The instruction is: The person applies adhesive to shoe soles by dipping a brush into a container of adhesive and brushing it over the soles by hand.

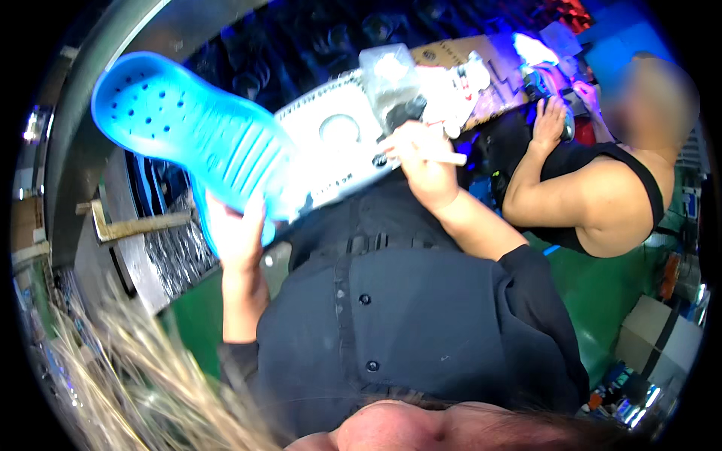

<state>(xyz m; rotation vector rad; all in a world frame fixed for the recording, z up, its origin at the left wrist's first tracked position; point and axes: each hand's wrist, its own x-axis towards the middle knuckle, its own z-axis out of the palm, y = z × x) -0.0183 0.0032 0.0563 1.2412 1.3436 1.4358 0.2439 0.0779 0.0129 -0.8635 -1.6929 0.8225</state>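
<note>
Clog [199, 139], blue, perforated, overlapping white panel's [312, 169] left end; left hand [235, 229] grips its near edge. Right hand [423, 161] pinches white-handled tool [445, 157]. Risks: loose left grip, clog slips; right knuckles knock translucent tub [389, 71], tipping it.

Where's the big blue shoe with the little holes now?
In the head view, the blue shoe is at the upper left, with the left hand at its lower edge and a white panel just to its right.

Green floor [590, 297] and a dark-banded beige box [648, 331] show at right.
</note>
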